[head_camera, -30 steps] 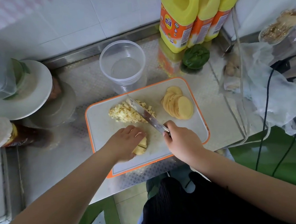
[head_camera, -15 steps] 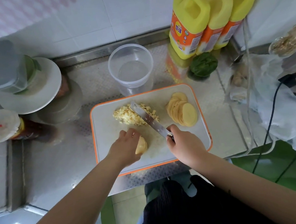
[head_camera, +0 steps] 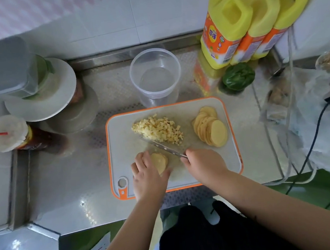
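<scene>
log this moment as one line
left hand holds slice stack | right hand grips knife | blade beside diced pile on cutting board

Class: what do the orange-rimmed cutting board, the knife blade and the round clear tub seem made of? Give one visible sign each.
Orange-rimmed cutting board: likely matte plastic, pale grey with a moulded hanging hole.
Knife blade: probably steel, thin, grey, shiny.
Round clear tub: probably plastic; transparent, thin-walled, lipped rim.

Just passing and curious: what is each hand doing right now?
Left hand: holds the small stack of potato slices.
Right hand: grips the knife.
</scene>
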A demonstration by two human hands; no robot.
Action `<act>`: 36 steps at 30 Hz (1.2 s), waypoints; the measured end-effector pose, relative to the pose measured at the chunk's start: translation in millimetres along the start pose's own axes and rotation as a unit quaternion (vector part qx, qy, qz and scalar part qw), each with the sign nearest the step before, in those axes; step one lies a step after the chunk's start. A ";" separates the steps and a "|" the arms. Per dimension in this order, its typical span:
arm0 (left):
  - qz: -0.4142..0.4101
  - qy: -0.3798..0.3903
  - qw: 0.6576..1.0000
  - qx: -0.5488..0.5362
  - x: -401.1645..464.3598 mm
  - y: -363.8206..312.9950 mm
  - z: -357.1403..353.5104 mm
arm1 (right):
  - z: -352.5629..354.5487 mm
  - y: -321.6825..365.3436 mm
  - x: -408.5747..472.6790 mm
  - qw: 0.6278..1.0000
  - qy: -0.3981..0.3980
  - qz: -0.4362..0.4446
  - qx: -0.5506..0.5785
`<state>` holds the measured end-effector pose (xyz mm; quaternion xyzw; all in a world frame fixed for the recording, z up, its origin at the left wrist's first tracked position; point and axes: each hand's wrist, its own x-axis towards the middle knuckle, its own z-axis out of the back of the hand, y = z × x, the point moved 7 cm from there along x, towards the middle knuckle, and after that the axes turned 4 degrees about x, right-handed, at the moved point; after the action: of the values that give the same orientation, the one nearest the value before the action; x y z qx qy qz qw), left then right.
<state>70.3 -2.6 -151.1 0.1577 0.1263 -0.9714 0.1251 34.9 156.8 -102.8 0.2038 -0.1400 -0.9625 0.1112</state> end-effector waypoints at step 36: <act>-0.236 -0.225 0.936 -0.129 7.3 7.0 -8.4 | -25.7 21.3 -0.4 0.999 0.037 -0.003 -0.037</act>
<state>67.9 -8.2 -162.7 -0.1168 0.2525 -0.9584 -0.0637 49.5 131.2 -118.6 0.2351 -0.0994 -0.9592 0.1213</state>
